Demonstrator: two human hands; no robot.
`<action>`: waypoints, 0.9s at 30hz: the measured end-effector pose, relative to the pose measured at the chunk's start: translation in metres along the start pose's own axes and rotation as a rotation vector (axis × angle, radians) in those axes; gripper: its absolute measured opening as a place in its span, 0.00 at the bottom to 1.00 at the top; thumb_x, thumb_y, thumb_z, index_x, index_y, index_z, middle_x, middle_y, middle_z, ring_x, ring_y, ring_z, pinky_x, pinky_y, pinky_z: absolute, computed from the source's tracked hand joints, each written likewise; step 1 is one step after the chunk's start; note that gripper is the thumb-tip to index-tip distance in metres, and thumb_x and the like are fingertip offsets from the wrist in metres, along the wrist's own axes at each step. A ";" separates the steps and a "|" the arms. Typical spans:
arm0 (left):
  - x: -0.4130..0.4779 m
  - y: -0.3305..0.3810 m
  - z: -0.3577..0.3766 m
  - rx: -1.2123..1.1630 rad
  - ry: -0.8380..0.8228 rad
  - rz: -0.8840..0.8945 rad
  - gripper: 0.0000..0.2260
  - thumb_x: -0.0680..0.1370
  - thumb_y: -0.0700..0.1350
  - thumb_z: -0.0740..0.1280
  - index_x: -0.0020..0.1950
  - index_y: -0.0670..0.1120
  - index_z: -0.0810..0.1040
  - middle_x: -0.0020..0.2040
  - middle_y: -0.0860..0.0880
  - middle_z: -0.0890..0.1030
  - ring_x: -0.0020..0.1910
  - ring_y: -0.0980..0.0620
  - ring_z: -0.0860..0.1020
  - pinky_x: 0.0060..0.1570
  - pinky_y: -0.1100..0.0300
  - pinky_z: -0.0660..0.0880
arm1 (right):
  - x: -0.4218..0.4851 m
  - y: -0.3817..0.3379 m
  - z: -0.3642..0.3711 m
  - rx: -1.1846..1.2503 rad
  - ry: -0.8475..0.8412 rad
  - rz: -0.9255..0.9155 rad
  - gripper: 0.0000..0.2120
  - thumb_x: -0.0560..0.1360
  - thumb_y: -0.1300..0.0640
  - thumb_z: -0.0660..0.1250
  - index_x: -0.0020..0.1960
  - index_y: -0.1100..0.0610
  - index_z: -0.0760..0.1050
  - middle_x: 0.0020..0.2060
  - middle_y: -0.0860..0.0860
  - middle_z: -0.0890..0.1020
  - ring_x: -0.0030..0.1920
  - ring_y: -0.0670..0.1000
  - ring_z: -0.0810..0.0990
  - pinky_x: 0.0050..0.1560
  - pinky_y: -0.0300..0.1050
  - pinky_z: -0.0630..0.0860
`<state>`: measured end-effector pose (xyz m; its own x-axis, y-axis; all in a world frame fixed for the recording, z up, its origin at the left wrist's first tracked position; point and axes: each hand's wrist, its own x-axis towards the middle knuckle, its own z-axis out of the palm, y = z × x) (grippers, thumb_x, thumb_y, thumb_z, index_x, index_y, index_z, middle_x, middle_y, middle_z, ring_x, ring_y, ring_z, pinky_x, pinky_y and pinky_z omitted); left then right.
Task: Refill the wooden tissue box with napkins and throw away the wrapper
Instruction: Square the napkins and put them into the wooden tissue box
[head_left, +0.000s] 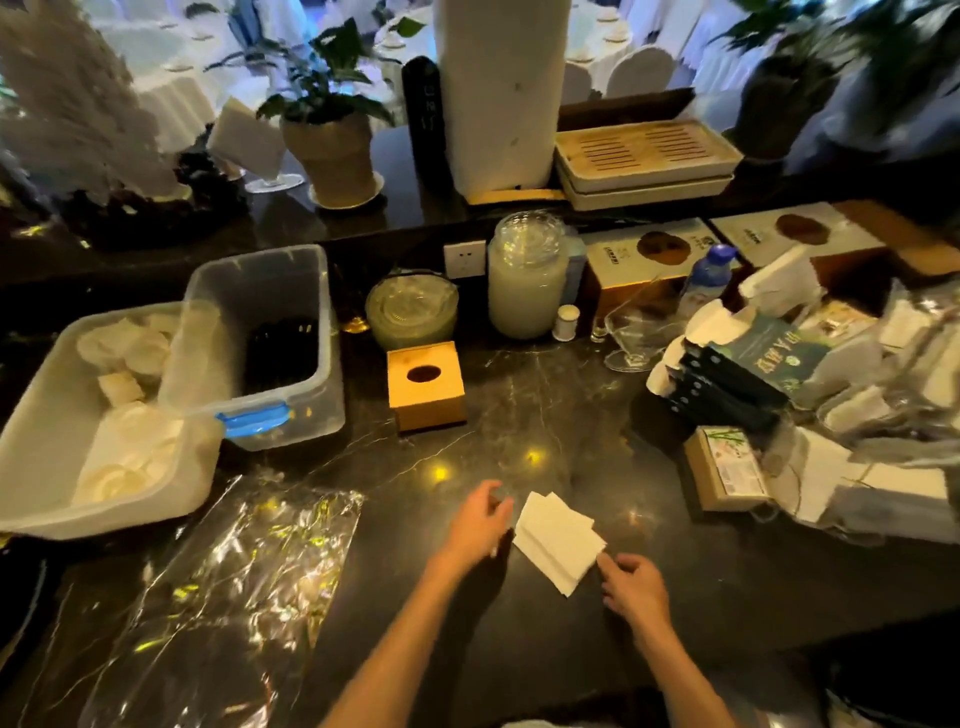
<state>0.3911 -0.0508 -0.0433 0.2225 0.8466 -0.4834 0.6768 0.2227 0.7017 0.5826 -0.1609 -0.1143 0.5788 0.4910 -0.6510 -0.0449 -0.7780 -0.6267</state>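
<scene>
The wooden tissue box (426, 385) stands upright mid-counter, its oval top slot dark. A small stack of white napkins (558, 538) lies flat on the dark marble near the front. My left hand (480, 519) hovers at the stack's left edge, fingers apart, holding nothing. At the stack's lower right corner, the fingertips of my right hand (634, 584) touch or nearly touch the paper; I cannot tell if it grips. The clear crinkled wrapper (234, 582) lies spread out on the counter at the front left.
Two plastic bins (322, 384) sit at the left, one with white cloths, one with dark items. Glass jars (524, 280), a water bottle (709, 275) and a glass stand behind the box. Napkin packs, dark booklets (727, 384) and a small carton (724, 467) crowd the right.
</scene>
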 end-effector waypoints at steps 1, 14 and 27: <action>0.015 0.009 0.016 0.029 -0.072 -0.029 0.22 0.80 0.50 0.63 0.72 0.42 0.66 0.69 0.41 0.73 0.65 0.45 0.73 0.66 0.52 0.68 | 0.000 0.000 0.005 0.007 -0.002 0.008 0.22 0.75 0.52 0.70 0.65 0.59 0.73 0.54 0.57 0.81 0.53 0.57 0.81 0.58 0.59 0.79; 0.047 -0.018 0.042 -0.180 -0.251 -0.218 0.21 0.68 0.34 0.75 0.56 0.45 0.72 0.54 0.45 0.79 0.51 0.49 0.77 0.50 0.58 0.77 | -0.004 -0.019 0.017 0.118 -0.089 -0.112 0.20 0.73 0.68 0.70 0.63 0.57 0.74 0.56 0.55 0.81 0.56 0.53 0.80 0.54 0.45 0.80; 0.004 -0.049 0.052 -0.285 -0.173 0.347 0.20 0.75 0.38 0.71 0.64 0.49 0.68 0.60 0.49 0.75 0.62 0.54 0.74 0.64 0.62 0.71 | -0.013 0.006 -0.001 -0.013 -0.141 -0.712 0.17 0.74 0.71 0.68 0.54 0.50 0.75 0.63 0.49 0.70 0.65 0.39 0.73 0.62 0.35 0.75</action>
<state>0.3950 -0.0830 -0.1070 0.5313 0.8069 -0.2582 0.3282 0.0849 0.9408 0.5752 -0.1726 -0.1091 0.3535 0.9254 -0.1369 0.3134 -0.2550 -0.9148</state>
